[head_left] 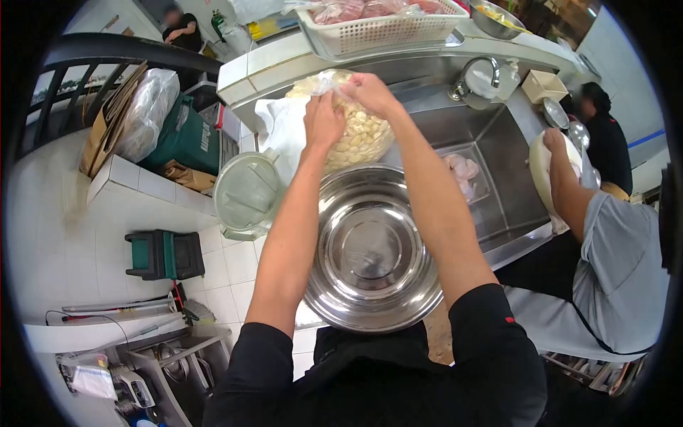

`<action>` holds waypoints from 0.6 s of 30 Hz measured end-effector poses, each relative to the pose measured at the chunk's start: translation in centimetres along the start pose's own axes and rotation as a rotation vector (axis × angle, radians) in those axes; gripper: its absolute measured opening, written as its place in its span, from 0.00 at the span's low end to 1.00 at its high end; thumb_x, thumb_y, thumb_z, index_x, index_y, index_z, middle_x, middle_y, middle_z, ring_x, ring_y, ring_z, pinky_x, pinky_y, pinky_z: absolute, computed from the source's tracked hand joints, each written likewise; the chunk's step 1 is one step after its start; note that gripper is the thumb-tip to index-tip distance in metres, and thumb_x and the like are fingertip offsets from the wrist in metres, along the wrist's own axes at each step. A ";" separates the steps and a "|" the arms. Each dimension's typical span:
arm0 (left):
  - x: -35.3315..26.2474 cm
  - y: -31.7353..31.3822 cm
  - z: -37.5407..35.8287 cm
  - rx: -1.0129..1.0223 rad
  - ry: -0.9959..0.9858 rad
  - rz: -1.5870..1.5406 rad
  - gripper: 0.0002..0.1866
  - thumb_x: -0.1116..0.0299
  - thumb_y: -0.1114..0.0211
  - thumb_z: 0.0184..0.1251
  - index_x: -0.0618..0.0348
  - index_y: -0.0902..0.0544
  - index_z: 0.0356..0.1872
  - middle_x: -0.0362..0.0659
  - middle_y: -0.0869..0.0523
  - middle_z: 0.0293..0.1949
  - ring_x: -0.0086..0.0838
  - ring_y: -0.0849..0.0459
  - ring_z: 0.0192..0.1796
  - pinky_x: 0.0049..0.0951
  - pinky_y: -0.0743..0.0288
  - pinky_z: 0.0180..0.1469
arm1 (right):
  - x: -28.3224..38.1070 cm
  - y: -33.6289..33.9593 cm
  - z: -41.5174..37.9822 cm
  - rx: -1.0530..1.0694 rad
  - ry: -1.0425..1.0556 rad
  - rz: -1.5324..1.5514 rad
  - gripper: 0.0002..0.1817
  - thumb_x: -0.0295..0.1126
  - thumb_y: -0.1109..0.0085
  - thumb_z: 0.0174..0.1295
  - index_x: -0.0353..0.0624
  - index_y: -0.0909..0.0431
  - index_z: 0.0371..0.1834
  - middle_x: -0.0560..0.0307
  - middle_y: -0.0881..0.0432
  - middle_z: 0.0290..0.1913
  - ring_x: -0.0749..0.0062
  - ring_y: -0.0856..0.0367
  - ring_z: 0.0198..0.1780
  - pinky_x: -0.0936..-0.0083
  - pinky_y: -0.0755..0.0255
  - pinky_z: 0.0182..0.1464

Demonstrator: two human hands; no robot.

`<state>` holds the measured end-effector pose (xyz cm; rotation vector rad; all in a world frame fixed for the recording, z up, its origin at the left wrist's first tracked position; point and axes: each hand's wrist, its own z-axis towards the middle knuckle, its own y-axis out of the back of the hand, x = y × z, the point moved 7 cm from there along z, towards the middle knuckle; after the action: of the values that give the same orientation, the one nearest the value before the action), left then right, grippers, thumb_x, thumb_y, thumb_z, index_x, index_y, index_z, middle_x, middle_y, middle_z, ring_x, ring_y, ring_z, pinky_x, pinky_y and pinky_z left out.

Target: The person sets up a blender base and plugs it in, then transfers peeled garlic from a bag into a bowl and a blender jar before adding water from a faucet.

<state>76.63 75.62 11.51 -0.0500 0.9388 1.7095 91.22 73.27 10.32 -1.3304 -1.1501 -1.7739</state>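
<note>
Both my arms reach forward over a shiny metal bowl [370, 306] to a clear plastic bag of peeled garlic cloves [361, 139]. My left hand [324, 122] has its fingers closed on the bag's gathered top, on the left side. Across from it, my right hand [371, 94] pinches the plastic at the upper right. The bag stands upright just beyond the bowl's far rim, full of pale cloves. Inside the bowl only the bare metal base and reflections show. A white cloth or bag [277, 128] lies left of the garlic.
A translucent pitcher [247, 192] stands left of the bowl. To the right, a steel sink [512, 178] holds pale raw meat [462, 171]. A white basket [384, 32] of wrapped meat sits on the ledge. A co-worker in a grey shirt [626, 256] is close on my right, handling a white container.
</note>
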 end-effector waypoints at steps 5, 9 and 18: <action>1.1 -0.1 -0.5 0.314 0.171 0.086 0.08 0.65 0.41 0.61 0.52 0.15 0.33 0.48 0.16 0.33 0.50 0.25 0.46 0.44 0.31 0.51 | 2.7 -0.9 -0.6 0.057 0.291 -0.482 0.15 0.36 0.32 0.46 0.36 0.26 0.24 0.49 0.22 0.25 0.60 0.27 0.27 0.66 0.32 0.34; 3.4 -0.9 -0.8 0.310 0.323 -0.141 0.09 0.63 0.40 0.62 0.53 0.14 0.33 0.43 0.16 0.25 0.38 0.23 0.36 0.39 0.30 0.41 | 1.5 -3.1 1.1 -0.098 0.319 -0.735 0.12 0.36 0.37 0.44 0.38 0.21 0.25 0.41 0.18 0.33 0.45 0.20 0.39 0.57 0.27 0.43; 5.3 -1.3 -2.6 0.321 0.384 -0.474 0.13 0.68 0.40 0.61 0.60 0.24 0.18 0.32 0.27 0.20 0.19 0.33 0.26 0.24 0.37 0.33 | 1.4 -2.0 2.1 -0.163 0.180 -0.771 0.10 0.29 0.45 0.52 0.39 0.17 0.35 0.36 0.18 0.41 0.45 0.18 0.47 0.55 0.23 0.49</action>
<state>74.69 78.35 6.51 -0.3696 1.3536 1.1154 89.93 76.00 11.36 -0.8200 -1.5654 -2.5089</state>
